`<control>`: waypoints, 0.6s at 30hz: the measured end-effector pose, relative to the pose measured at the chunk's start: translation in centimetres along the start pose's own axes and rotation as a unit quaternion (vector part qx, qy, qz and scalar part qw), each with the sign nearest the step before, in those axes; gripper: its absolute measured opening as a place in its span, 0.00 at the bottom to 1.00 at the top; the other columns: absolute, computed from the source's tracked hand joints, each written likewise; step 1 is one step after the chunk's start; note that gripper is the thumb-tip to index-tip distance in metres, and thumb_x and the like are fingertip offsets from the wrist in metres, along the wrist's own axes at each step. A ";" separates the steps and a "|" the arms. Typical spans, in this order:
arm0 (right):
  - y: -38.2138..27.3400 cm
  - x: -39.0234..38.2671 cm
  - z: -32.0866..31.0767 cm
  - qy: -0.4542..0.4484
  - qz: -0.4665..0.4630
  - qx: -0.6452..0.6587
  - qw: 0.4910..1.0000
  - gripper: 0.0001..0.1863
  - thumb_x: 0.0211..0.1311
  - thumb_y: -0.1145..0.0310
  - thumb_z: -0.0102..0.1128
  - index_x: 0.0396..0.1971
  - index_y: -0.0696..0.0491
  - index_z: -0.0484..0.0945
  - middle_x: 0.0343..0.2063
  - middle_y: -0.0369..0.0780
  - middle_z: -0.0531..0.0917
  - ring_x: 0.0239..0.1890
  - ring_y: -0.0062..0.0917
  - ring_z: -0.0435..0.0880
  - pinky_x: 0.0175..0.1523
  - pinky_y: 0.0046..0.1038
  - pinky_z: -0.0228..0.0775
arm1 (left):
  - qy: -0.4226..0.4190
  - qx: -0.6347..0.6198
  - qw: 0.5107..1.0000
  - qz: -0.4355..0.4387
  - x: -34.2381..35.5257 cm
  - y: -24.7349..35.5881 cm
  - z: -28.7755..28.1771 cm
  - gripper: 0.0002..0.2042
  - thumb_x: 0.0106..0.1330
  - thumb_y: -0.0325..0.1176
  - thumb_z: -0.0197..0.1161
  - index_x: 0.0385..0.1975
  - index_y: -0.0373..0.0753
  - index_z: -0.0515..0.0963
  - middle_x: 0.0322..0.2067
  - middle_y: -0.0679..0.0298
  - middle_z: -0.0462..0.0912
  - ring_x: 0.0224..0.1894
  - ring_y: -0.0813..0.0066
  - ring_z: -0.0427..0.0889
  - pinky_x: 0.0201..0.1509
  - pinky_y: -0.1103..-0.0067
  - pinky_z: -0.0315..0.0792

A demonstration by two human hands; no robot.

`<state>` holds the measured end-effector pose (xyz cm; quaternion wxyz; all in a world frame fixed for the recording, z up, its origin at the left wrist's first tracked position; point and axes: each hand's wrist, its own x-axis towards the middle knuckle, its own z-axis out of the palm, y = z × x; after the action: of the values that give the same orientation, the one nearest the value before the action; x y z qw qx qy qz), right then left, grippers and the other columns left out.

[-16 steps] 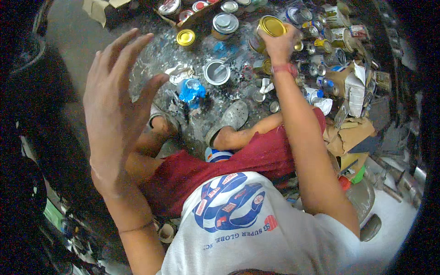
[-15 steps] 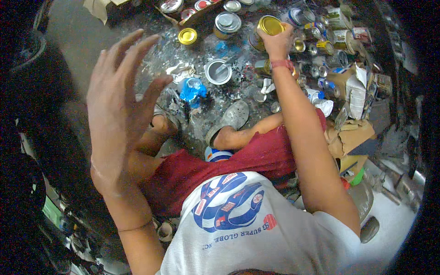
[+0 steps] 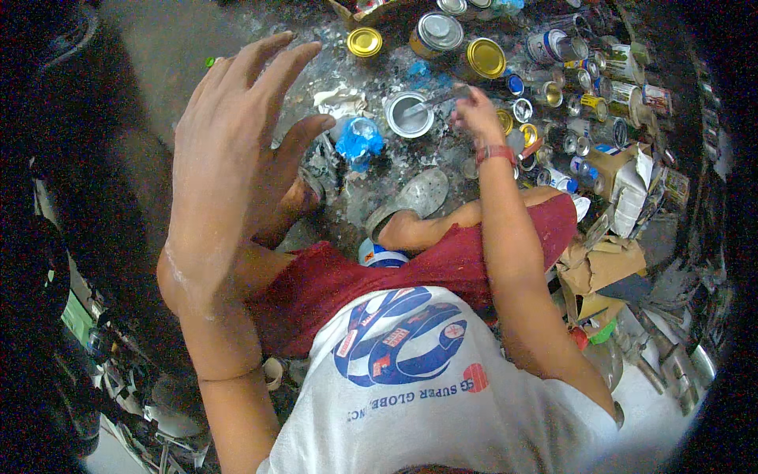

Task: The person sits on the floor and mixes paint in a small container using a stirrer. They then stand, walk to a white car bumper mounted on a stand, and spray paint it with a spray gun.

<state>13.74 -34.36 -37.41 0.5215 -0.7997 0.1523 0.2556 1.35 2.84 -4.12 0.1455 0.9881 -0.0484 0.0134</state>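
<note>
My left hand [image 3: 237, 150] is raised close to the camera, fingers spread, holding nothing. My right hand [image 3: 476, 118], with a red band at the wrist, reaches forward and is closed on a thin stick [image 3: 438, 100]. The stick's far end lies over an open tin of pale grey paint [image 3: 409, 115] on the paint-spattered floor. A tin with a yellow lid [image 3: 484, 57] stands just beyond my right hand. I am sitting with my knees bent, in red shorts and grey sandals [image 3: 422, 193].
A crumpled blue plastic bag [image 3: 359, 141] lies left of the open tin. A silver-lidded tin [image 3: 438, 31] and a loose yellow lid [image 3: 364, 42] sit at the back. Several small tins [image 3: 584, 103] crowd the right side, with torn cardboard [image 3: 608, 265] below them.
My right hand has left the yellow-lidded tin and moved down and left to the stick at the open tin. My left hand stays raised and spread.
</note>
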 end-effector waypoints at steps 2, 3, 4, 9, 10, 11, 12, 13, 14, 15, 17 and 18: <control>-1.3 -3.1 1.6 -0.067 -0.053 -0.079 0.993 0.22 0.60 0.63 0.75 0.55 0.48 0.87 0.33 0.39 0.89 0.37 0.34 0.87 0.47 0.37 0.81 | 0.005 -0.011 1.000 0.015 -0.3 -0.1 0.1 0.30 0.60 0.29 0.76 0.66 0.44 0.79 0.64 0.55 0.82 0.65 0.49 0.81 0.68 0.63 0.77; -1.4 -3.9 2.6 -0.050 -0.116 -0.144 0.982 0.21 0.62 0.60 0.74 0.55 0.47 0.87 0.34 0.40 0.90 0.37 0.36 0.89 0.47 0.38 0.81 | 0.011 -0.013 1.000 0.023 -0.5 0.1 0.1 0.30 0.61 0.31 0.76 0.66 0.44 0.79 0.64 0.55 0.82 0.65 0.48 0.81 0.67 0.63 0.77; -1.5 -4.7 3.4 -0.033 -0.177 -0.208 0.961 0.21 0.64 0.58 0.73 0.55 0.46 0.87 0.34 0.42 0.91 0.38 0.38 0.90 0.46 0.40 0.82 | 0.016 -0.015 0.999 0.031 -0.6 0.3 0.1 0.29 0.62 0.32 0.76 0.66 0.44 0.79 0.64 0.55 0.82 0.64 0.48 0.81 0.67 0.63 0.77; -6.2 -10.5 4.6 -0.108 -0.335 -0.462 0.814 0.15 0.74 0.55 0.64 0.48 0.48 0.90 0.39 0.47 0.91 0.40 0.47 0.90 0.47 0.46 0.82 | 0.020 -0.002 0.998 0.054 -1.8 0.8 0.5 0.28 0.65 0.39 0.74 0.66 0.45 0.79 0.63 0.55 0.82 0.64 0.48 0.81 0.67 0.62 0.77; -6.4 -10.8 4.1 -0.116 -0.339 -0.502 0.787 0.14 0.74 0.55 0.63 0.47 0.48 0.90 0.40 0.47 0.91 0.41 0.47 0.90 0.47 0.46 0.82 | 0.019 -0.004 0.998 0.055 -2.2 0.5 0.8 0.28 0.66 0.40 0.74 0.66 0.45 0.79 0.63 0.55 0.82 0.63 0.48 0.81 0.67 0.62 0.77; -6.5 -10.8 3.5 -0.122 -0.344 -0.540 0.758 0.14 0.74 0.56 0.63 0.47 0.47 0.90 0.40 0.47 0.91 0.41 0.47 0.90 0.47 0.47 0.82 | 0.019 -0.005 0.998 0.057 -2.5 0.3 1.1 0.28 0.66 0.41 0.74 0.66 0.46 0.79 0.62 0.55 0.82 0.63 0.48 0.81 0.67 0.62 0.77; -6.1 -10.5 2.9 -0.103 -0.369 -0.525 0.760 0.15 0.74 0.54 0.63 0.48 0.47 0.90 0.41 0.46 0.91 0.41 0.47 0.90 0.47 0.47 0.81 | 0.028 0.002 0.998 0.063 -2.8 0.1 1.4 0.28 0.66 0.41 0.74 0.67 0.46 0.79 0.62 0.55 0.83 0.63 0.48 0.81 0.67 0.62 0.77; -5.7 -10.0 3.0 -0.070 -0.385 -0.489 0.779 0.16 0.74 0.53 0.63 0.48 0.47 0.90 0.41 0.46 0.91 0.40 0.47 0.90 0.47 0.47 0.81 | 0.036 0.009 0.997 0.067 -3.2 0.0 1.8 0.28 0.66 0.41 0.74 0.67 0.46 0.78 0.62 0.55 0.83 0.63 0.48 0.82 0.67 0.62 0.77; -5.0 -9.4 3.1 -0.035 -0.397 -0.452 0.798 0.16 0.74 0.53 0.62 0.49 0.47 0.90 0.40 0.47 0.91 0.40 0.47 0.89 0.46 0.47 0.81 | 0.044 0.015 0.996 0.075 -3.5 -0.1 2.2 0.28 0.66 0.42 0.74 0.67 0.46 0.78 0.61 0.54 0.83 0.62 0.48 0.82 0.67 0.62 0.77; -4.7 -9.0 3.3 -0.002 -0.410 -0.413 0.813 0.17 0.75 0.53 0.62 0.49 0.47 0.90 0.40 0.47 0.91 0.40 0.47 0.89 0.46 0.47 0.81 | 0.037 0.011 0.997 0.070 -3.7 -0.3 2.6 0.28 0.66 0.42 0.74 0.67 0.46 0.79 0.62 0.55 0.83 0.62 0.48 0.82 0.67 0.62 0.77; -4.5 -8.5 4.2 -0.023 -0.404 -0.395 0.825 0.17 0.75 0.52 0.62 0.50 0.47 0.90 0.40 0.47 0.91 0.40 0.47 0.89 0.47 0.47 0.81 | 0.022 0.005 0.998 0.060 -4.3 -0.4 2.9 0.28 0.66 0.42 0.74 0.66 0.46 0.79 0.62 0.55 0.83 0.62 0.48 0.82 0.67 0.62 0.77; -4.5 -8.6 4.7 -0.034 -0.401 -0.385 0.831 0.18 0.75 0.52 0.61 0.50 0.48 0.90 0.40 0.47 0.91 0.41 0.48 0.89 0.47 0.47 0.81 | 0.021 0.005 0.998 0.056 -4.6 -0.3 2.8 0.28 0.66 0.43 0.74 0.66 0.46 0.79 0.62 0.55 0.83 0.62 0.48 0.82 0.67 0.62 0.77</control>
<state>7.79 -28.47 -30.63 0.2334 -0.9174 -0.3100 0.0888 -3.17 2.75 -7.04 0.1409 0.9839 -0.1008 0.0429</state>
